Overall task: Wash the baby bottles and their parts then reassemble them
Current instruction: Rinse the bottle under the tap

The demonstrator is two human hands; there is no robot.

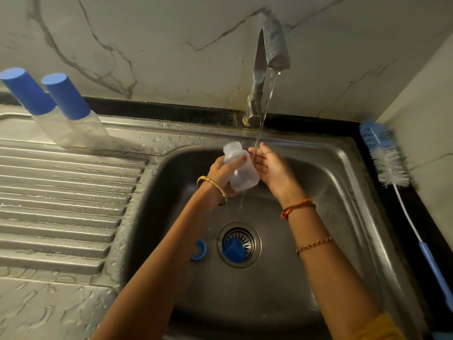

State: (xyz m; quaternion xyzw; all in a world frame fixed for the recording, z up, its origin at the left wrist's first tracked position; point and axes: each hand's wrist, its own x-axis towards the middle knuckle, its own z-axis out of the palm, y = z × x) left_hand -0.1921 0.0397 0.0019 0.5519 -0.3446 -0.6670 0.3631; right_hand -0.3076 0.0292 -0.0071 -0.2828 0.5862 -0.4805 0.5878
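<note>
bottle: clear plastic baby bottle (239, 168), uncapped, over steel sink basin (343, 173), long axis tilted, mouth up-left, base down-right
left hand (224, 175): fingers curled round bottle body
right hand (269, 165): spread, palm cupped under tap stream (263, 114), just right of bottle, apparently touching
parts: blue cap (232, 250) on drain, blue ring (199, 250) beside
room: two capped bottles (61, 111) on left drainboard; brush (389, 163) on right tabletop

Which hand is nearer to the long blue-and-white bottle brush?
Right. The right hand is under the water stream, closer to the bottle brush; the left hand, gripping the clear bottle, is farther.
</note>
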